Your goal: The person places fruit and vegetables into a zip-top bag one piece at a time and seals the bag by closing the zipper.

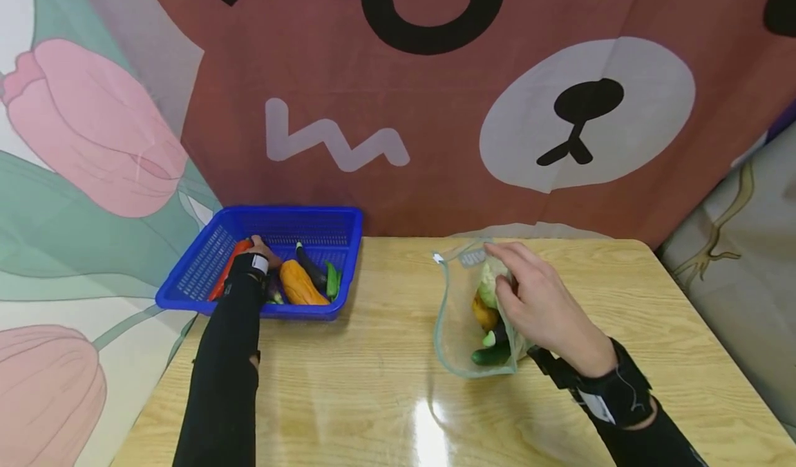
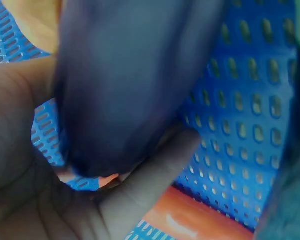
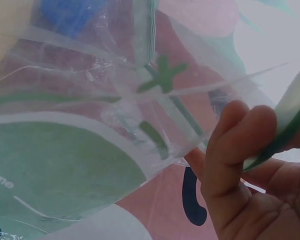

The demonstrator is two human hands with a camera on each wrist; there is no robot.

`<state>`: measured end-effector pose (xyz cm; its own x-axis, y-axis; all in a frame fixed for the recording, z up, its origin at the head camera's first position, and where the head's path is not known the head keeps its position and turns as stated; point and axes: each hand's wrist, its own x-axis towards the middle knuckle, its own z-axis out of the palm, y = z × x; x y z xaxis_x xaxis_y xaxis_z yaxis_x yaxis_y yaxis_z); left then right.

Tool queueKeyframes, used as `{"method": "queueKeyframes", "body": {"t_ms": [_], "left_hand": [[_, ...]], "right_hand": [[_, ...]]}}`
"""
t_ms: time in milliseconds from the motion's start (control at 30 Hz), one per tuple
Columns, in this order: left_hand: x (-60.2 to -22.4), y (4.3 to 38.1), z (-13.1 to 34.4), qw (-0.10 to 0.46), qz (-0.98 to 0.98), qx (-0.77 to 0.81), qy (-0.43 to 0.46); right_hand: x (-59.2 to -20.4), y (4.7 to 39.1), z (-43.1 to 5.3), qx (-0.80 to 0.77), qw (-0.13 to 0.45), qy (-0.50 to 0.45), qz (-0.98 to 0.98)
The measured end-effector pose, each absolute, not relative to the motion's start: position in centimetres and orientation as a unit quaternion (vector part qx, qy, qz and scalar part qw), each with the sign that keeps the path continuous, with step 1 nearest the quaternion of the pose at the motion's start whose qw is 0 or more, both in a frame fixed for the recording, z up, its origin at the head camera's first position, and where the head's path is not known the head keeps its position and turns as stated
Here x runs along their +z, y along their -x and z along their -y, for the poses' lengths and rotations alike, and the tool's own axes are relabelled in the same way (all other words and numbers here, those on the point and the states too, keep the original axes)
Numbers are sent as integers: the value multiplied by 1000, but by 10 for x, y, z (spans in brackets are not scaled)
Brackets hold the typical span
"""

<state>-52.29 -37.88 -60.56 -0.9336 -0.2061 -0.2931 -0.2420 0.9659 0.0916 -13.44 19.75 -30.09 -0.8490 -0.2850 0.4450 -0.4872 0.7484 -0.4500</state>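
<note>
Inside the blue basket [image 1: 354, 260], my left hand [image 1: 264, 251] grips a dark purple eggplant [image 2: 125, 85]; thumb and fingers curl round its rounded end in the left wrist view. An orange-red carrot-like vegetable [image 1: 230, 268] lies along the basket's left side. To the right, my right hand [image 1: 537, 301] pinches the rim of a clear zip bag [image 1: 457, 322] with green trim, holding its mouth apart. In the bag I see a pale green cabbage-like vegetable [image 1: 489, 282], a yellow-brown one [image 1: 484, 313], a dark one with a green cap and a cucumber [image 1: 491, 355].
The basket also holds an orange gourd-like vegetable [image 1: 300, 284], a slim dark eggplant [image 1: 312, 268] and green peppers [image 1: 332, 280]. A wooden table [image 1: 348, 391] carries basket and bag. Behind its far edge hangs a brown printed cloth [image 1: 435, 177].
</note>
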Motion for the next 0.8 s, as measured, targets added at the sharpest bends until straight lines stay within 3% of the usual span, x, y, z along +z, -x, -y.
{"method": "queueKeyframes", "body": {"t_ms": [100, 167, 267, 433, 800], "left_hand": [[-521, 460, 326, 153, -971, 102, 153], [-472, 422, 296, 131, -967, 141, 168], [-422, 386, 269, 108, -960, 195, 167], [-388, 366, 255, 49, -966, 230, 104], [-360, 354, 227, -101, -957, 272, 9]], "right_hand": [[-301, 134, -198, 286, 175, -208, 919], [-301, 133, -198, 286, 173, -207, 919], [-300, 133, -198, 286, 173, -209, 919], [-300, 132, -199, 286, 175, -216, 917], [-301, 132, -198, 290, 173, -218, 916]]}}
